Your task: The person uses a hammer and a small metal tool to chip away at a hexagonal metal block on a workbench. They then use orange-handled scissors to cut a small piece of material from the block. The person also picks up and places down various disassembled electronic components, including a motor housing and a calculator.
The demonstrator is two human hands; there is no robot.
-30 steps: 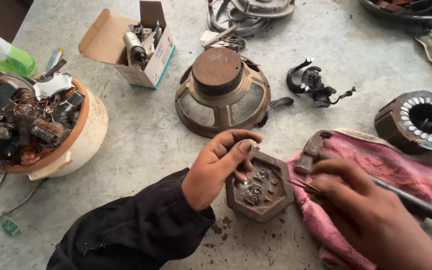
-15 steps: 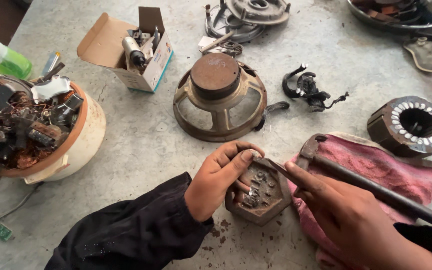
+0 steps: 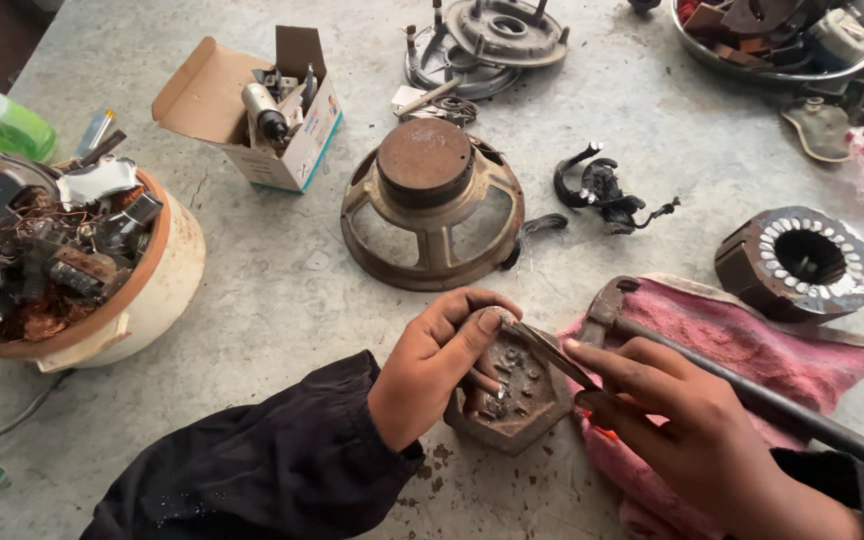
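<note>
Bench (image 3: 282,290) of grey stone carries a rusty hex block (image 3: 514,398) near its front edge, just left of a pink rag (image 3: 752,345). Left hand (image 3: 437,365): fingers curled, thumb and fingertips pressed on block's top and left side, steadying it. Right hand (image 3: 687,430): closed round a thin metal tool (image 3: 544,347), tip at block's top edge beside left thumb. Hammer (image 3: 732,385) lies on rag, passing under right hand. Behind block: speaker frame (image 3: 432,205), magnet up. Stator (image 3: 800,265) at right, bowl (image 3: 152,290) of scrap parts at left, open carton (image 3: 252,110) w/ parts behind.
</note>
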